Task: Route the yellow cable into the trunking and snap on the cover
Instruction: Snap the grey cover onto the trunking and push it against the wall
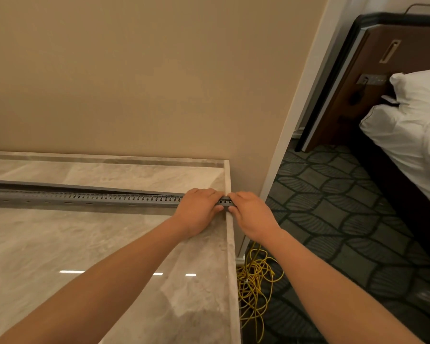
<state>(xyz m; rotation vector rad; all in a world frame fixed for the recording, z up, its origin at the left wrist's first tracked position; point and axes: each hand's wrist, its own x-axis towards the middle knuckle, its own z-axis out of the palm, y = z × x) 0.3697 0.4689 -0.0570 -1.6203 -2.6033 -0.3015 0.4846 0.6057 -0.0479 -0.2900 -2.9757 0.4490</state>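
My marble counter [104, 244] fills the lower left, its glossy top running to a raised edge at 3 o'clock. Across it, from 9 o'clock toward 3, lies the grey trunking [85, 198], flat on the stone, its slotted side facing me; a grey cover strip [60, 184] sits just behind and along it. Past the counter's edge, at 5 o'clock, the patterned carpet [345, 219] carries a loose tangle of yellow cable [255, 276], heaped on the floor against the counter's side.
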